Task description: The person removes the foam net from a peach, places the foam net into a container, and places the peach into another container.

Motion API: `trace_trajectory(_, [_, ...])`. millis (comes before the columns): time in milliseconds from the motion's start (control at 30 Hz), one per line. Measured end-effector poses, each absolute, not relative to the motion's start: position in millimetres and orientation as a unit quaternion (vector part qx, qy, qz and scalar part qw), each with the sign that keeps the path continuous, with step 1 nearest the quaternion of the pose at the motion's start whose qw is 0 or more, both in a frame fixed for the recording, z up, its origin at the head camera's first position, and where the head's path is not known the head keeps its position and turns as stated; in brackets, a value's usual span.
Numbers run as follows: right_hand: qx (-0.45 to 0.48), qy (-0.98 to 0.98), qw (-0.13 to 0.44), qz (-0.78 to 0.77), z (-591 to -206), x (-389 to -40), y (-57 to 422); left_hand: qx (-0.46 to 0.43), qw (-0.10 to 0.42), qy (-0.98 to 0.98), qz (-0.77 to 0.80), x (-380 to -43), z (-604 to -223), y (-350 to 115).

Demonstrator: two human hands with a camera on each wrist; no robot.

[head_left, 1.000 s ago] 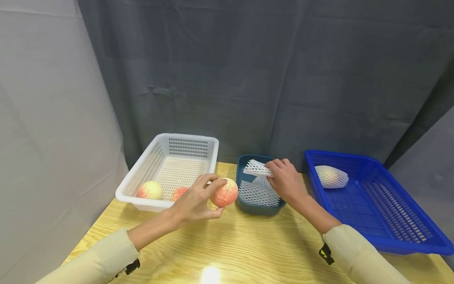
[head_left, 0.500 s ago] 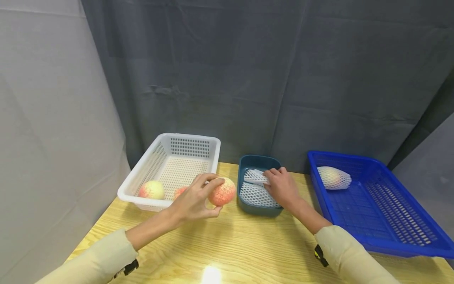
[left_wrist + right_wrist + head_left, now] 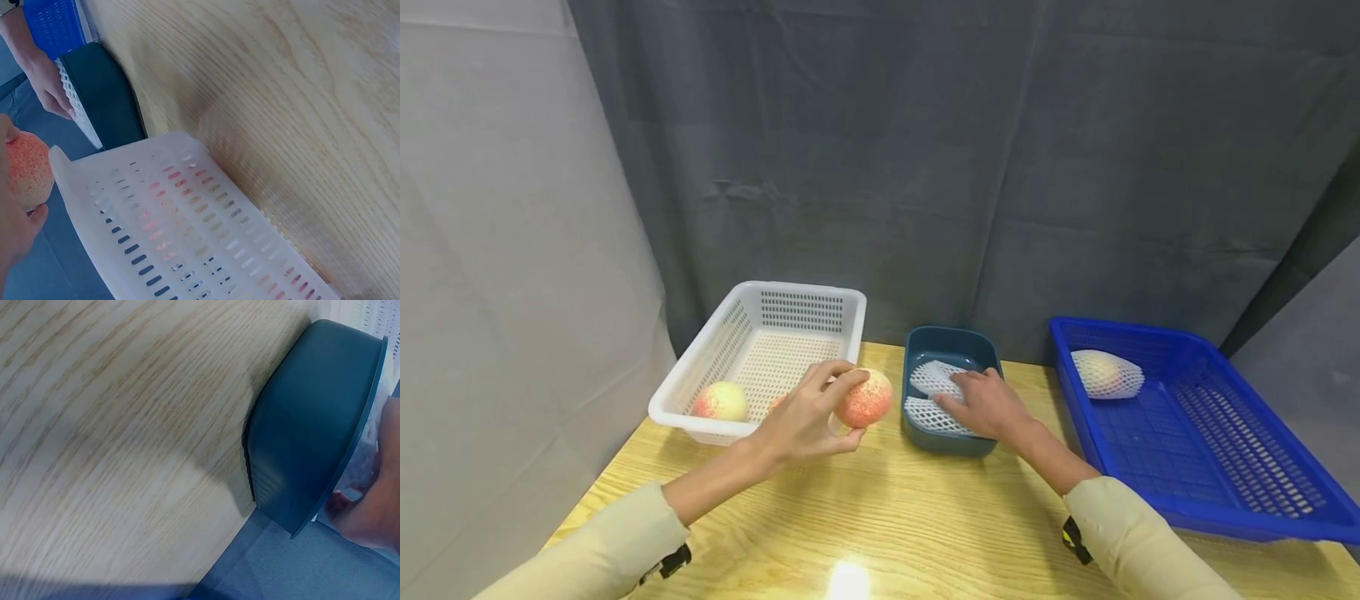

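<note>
My left hand holds a red-and-yellow peach between thumb and fingers, above the table just right of the white basket. In the left wrist view, the peach is at the left edge. My right hand reaches into a dark teal bin, thumb and fingers apart, touching white foam fruit nets. One foam net lies at the fingertips, another foam net lies in front, under the thumb. In the right wrist view, the bin's wall hides most of the fingers.
The white basket at left holds a yellow-red peach and a partly hidden red peach. At right stands a blue basket with a net-covered peach. A dark curtain hangs behind the wooden table.
My right hand has lowered a foam net into the bin, let go of it and spread its fingers over the nets. The left hand, with the peach, has shifted slightly left.
</note>
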State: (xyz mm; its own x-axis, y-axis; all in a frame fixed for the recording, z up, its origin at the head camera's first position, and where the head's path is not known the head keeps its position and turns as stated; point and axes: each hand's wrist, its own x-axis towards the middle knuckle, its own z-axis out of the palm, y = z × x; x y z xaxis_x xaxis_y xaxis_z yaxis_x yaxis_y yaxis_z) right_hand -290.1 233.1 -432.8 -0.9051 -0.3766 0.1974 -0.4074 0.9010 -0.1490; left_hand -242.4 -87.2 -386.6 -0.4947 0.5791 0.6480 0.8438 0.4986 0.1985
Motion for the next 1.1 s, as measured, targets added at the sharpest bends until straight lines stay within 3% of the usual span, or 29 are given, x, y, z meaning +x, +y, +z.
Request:
trace_trajectory(133, [0.178, -0.977, 0.034, 0.116, -433, -289, 232, -0.421, 0.257, -0.830, -0.260, -245, -386, -91])
trace_trajectory(500, [0.187, -0.976, -0.015, 0.109, -431, -286, 234, -0.402, 0.265, -0.834, -0.270, -256, -386, -99])
trace_trajectory(767, [0.207, -0.971, 0.058, 0.106, -425, -287, 230, -0.386, 0.271, -0.842, -0.260, -268, -385, -110])
trace_trajectory(1100, [0.190, -0.970, 0.097, 0.119, -417, -287, 225, -0.369, 0.265, -0.854, -0.251, -279, -383, -122])
